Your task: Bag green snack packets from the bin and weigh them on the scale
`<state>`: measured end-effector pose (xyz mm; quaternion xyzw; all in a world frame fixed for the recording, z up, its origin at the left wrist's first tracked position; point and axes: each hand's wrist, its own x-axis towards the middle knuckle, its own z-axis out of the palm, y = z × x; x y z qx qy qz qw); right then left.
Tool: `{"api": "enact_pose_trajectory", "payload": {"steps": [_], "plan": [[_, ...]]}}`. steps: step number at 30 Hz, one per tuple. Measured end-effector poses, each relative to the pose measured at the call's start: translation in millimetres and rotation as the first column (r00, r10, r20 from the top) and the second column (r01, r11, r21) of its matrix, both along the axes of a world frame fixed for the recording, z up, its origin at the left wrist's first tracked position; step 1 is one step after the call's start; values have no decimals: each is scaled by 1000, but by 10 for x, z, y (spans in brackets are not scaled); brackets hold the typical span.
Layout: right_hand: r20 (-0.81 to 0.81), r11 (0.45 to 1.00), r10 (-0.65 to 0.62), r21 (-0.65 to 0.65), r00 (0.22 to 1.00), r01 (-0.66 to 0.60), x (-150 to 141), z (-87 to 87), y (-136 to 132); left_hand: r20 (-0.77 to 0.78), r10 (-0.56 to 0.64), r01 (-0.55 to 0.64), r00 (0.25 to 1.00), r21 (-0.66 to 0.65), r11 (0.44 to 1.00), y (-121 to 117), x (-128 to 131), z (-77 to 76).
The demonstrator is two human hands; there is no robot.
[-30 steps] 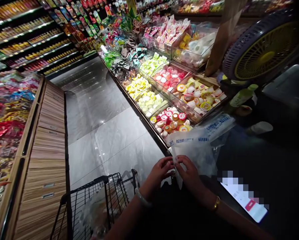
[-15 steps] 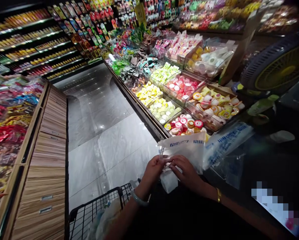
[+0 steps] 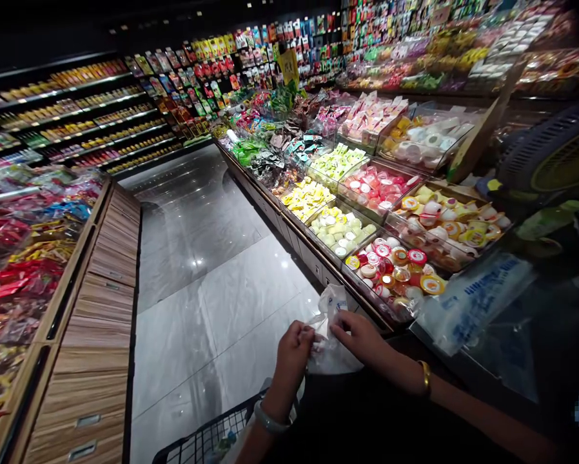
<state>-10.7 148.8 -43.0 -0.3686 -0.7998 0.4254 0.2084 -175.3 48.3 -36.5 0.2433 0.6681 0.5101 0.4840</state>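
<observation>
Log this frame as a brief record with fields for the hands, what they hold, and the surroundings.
Setting: shop aisle with a grey tiled floor
Left hand: fingers closed on a translucent plastic bag
Right hand: fingers pinching the same bag
Bag state: bunched between the hands; contents, if any, unclear
Wristwear: pale bangle on left, gold bangle on right
Right side: bin of lidded cups, blue-printed plastic bags, fan
Lower edge: black wire cart, partly in view
</observation>
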Motion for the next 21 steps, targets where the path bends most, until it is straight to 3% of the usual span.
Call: {"api": "enact_pose_trajectory", "payload": {"steps": [2,4,6,8,10,15,17,21], "plan": [[15,997,-80,14,997,80,19,-25,75,231,254,-265,939,16,964,-46,-170,-86],[52,986,-166,30,985,164,75,-76,174,458,441,-488,772,-18,873,-75,-345,-145],[128,978,-210,48,969,205,140,-153,260,614,524,-601,590,-100,793,-75,-488,-173],[220,983,-182,54,958,175,171,-229,302,666,561,-622,492,-183,762,-38,-560,-170],[262,990,-135,71,955,121,131,-267,293,642,556,-615,528,-163,771,33,-553,-145],[137,981,59,175,989,-83,-354,-186,265,410,377,-442,830,75,894,329,-429,-94],[103,979,134,139,986,-147,-618,-181,356,378,279,-332,883,84,939,498,-454,-138],[120,988,128,69,984,-137,-1027,-305,818,324,116,-146,939,71,987,934,-742,-300]]}}
